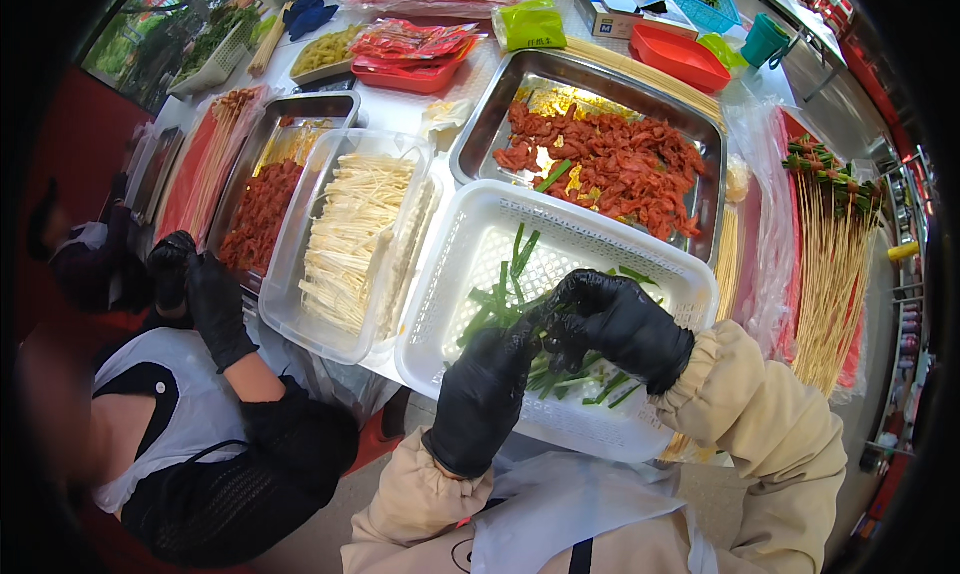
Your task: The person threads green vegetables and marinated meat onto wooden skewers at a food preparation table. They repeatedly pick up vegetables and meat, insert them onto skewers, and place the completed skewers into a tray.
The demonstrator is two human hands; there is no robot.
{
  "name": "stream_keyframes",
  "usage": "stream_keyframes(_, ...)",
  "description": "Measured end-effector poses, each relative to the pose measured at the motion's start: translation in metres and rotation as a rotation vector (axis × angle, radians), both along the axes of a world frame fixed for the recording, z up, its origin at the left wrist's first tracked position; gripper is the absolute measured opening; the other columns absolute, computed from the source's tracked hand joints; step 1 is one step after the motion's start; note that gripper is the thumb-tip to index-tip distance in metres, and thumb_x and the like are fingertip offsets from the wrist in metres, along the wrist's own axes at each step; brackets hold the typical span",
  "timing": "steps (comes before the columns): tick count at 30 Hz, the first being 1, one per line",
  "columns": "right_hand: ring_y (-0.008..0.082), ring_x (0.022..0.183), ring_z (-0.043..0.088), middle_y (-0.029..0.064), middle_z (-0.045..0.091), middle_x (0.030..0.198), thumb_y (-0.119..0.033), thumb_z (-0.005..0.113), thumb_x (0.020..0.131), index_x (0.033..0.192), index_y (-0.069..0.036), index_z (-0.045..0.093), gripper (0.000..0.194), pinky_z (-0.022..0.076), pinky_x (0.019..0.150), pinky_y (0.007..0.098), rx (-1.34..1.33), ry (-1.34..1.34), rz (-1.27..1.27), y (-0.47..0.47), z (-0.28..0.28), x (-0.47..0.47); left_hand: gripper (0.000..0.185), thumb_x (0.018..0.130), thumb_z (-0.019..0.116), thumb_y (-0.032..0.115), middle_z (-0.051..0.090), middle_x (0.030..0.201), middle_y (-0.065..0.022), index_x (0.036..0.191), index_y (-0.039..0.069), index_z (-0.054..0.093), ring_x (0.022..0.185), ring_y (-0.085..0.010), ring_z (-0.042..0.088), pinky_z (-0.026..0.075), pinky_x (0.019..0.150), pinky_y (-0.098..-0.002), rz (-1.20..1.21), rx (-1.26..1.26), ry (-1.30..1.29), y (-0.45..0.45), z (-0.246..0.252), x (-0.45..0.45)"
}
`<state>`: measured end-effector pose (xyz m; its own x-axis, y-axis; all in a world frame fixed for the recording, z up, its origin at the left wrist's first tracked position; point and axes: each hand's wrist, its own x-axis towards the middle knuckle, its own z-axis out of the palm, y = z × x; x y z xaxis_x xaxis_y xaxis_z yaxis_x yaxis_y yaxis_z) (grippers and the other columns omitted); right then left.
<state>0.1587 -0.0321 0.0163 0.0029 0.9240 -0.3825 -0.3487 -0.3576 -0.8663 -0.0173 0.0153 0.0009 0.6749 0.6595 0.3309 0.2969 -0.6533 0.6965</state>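
Note:
Both my hands wear wet black gloves and meet fingertip to fingertip over a white perforated plastic basket (450, 274). Cut green stalks (504, 296), like scallion or chive, lie in it. My left hand (484, 394) is curled, with a bit of green showing at its fingertips. My right hand (615, 326) bends its fingers down against the left fingertips; whether it grips anything is hidden. Behind the basket, a steel tray (480, 135) holds red marinated meat strips (607, 154), with one green piece among them. Left of the basket, a clear plastic tub (289, 304) contains enoki mushrooms (356, 229).
At left, a co-worker's black-gloved hands (214, 296) are beside a second tray of meat (262, 214). Skewers with green-and-red tops (832, 259) lie at right on red plastic. Bare bamboo sticks (645, 71) line the big tray's far side. Red packets (412, 41) sit farther back.

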Motion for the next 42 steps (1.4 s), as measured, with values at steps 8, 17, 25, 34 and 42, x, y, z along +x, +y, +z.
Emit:
stream_keyframes(8, 0.0305, 0.072, 0.058, 0.0136, 0.057, 0.084, -0.009, 0.054, 0.081, 0.097, -0.004, 0.057, 0.017, 0.0470, 0.061, 0.0354, 0.595, -0.883, 0.196, -0.005, 0.011, 0.006, 0.033, 0.073, 0.053, -0.008, 0.054, 0.084, -0.0160, 0.105, 0.003, 0.054, 0.073, -0.0324, 0.056, 0.046, 0.059, -0.0371, -0.073, -0.068, -0.013, 0.002, 0.008, 0.002)
stream_keyframes(17, 0.0323, 0.074, 0.056, 0.0165, 0.055, 0.082, -0.006, 0.051, 0.079, 0.101, -0.003, 0.055, 0.022, 0.0468, 0.063, 0.0372, 0.585, -0.999, 0.308, -0.014, 0.010, 0.010, 0.040, 0.071, 0.052, -0.010, 0.056, 0.090, -0.0157, 0.109, 0.004, 0.053, 0.078, -0.0326, 0.056, 0.047, 0.064, -0.0366, -0.107, -0.147, -0.058, -0.004, -0.002, 0.004)
stream_keyframes(25, 0.0344, 0.067, 0.053, 0.0154, 0.052, 0.073, -0.008, 0.053, 0.077, 0.086, -0.004, 0.052, 0.010, 0.0447, 0.058, 0.0395, 0.377, -1.019, 0.386, -0.009, 0.024, 0.017, 0.042, 0.072, 0.052, -0.004, 0.055, 0.095, -0.0167, 0.113, 0.005, 0.051, 0.079, -0.0317, 0.056, 0.048, 0.065, -0.0362, -0.154, -0.048, 0.154, -0.001, -0.002, 0.009)
stream_keyframes(34, 0.0322, 0.068, 0.056, 0.0143, 0.054, 0.075, -0.009, 0.053, 0.078, 0.092, -0.007, 0.055, 0.015, 0.0453, 0.057, 0.0392, 0.485, -0.991, 0.459, 0.005, 0.021, 0.027, 0.039, 0.075, 0.054, 0.000, 0.055, 0.090, -0.0151, 0.114, 0.005, 0.052, 0.075, -0.0286, 0.057, 0.048, 0.057, -0.0328, -0.156, -0.068, 0.219, 0.003, -0.009, 0.013)
stream_keyframes(42, 0.0305, 0.068, 0.057, 0.0140, 0.057, 0.075, -0.014, 0.059, 0.079, 0.085, -0.004, 0.061, 0.012, 0.0474, 0.058, 0.0344, 0.544, -1.201, 0.236, 0.074, 0.021, 0.086, 0.033, 0.076, 0.057, 0.000, 0.057, 0.083, -0.0157, 0.108, 0.005, 0.055, 0.069, -0.0315, 0.057, 0.047, 0.057, -0.0358, -0.053, -0.154, 0.054, 0.018, -0.017, 0.018)
